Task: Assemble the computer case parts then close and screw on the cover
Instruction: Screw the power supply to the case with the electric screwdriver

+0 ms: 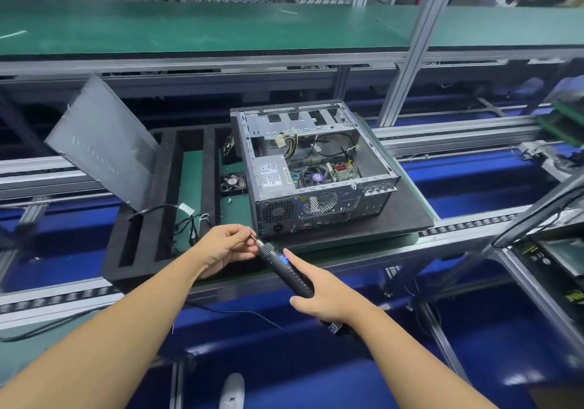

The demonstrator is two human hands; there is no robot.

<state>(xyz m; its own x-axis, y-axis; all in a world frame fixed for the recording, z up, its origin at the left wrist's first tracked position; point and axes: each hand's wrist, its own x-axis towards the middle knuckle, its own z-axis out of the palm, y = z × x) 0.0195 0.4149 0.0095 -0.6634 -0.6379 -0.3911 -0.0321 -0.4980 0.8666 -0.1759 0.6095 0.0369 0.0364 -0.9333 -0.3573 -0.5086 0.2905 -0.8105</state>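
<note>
The grey cover panel (101,143) stands tilted at the far left of the assembly line, well apart from the hands. At centre, the left hand (226,245) pinches the tip of a black electric screwdriver (284,266) while the right hand (322,298) grips its body, index finger laid along it. Just beyond the tip, the open computer case (316,171) sits on a black mat (407,215).

Screwdriver (286,268): black ribbed body, blue display beside the forefinger of the right hand (322,298), silver tip between the fingers of the left hand (226,245). Computer case (316,206), just beyond the fingertips: silver-grey, rear face with perforated vents; yellow and black cables (292,147) inside. Cover panel (104,143), far left of the fingers: matt grey. Foam tray (142,250), beneath the left fingers: black, green mat (192,174) showing through its slots.
</note>
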